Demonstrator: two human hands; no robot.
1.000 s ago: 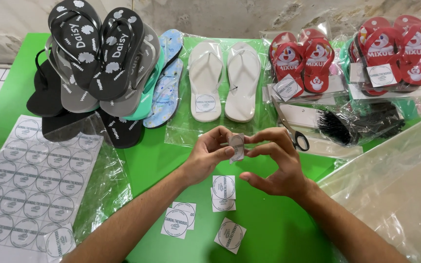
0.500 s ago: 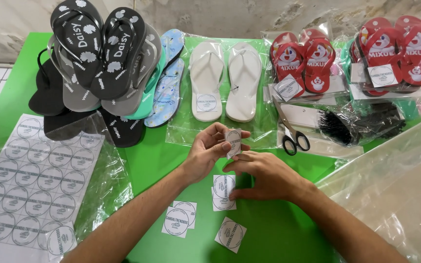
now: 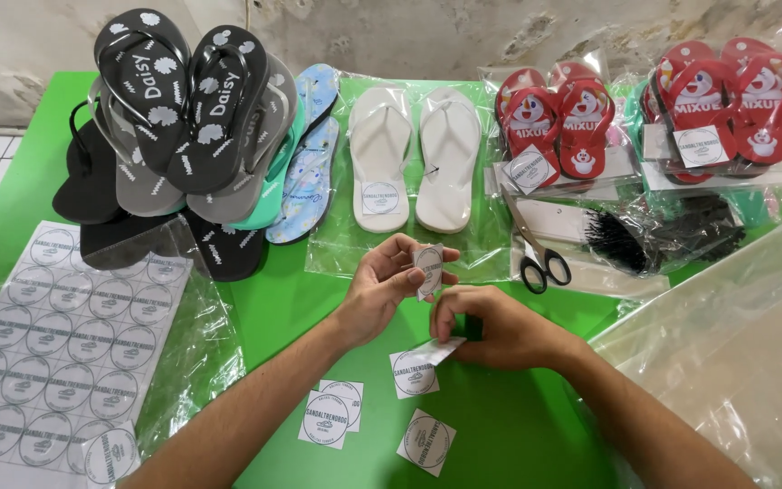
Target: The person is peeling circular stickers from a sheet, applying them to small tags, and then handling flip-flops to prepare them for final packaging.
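Stickers [image 3: 416, 373]: four cut, one held

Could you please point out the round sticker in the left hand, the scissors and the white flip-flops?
Round sticker [image 3: 428, 267], head view, on its printed face.
Scissors [image 3: 545, 268], head view, on the black handle loops.
White flip-flops [image 3: 379, 158], head view, on the left sandal's footbed.

Bright, even daylight; soft shadows under the hands [image 3: 463, 303], glare on the plastic bags [image 3: 726, 335] (edges slightly bowed), focus sharp.
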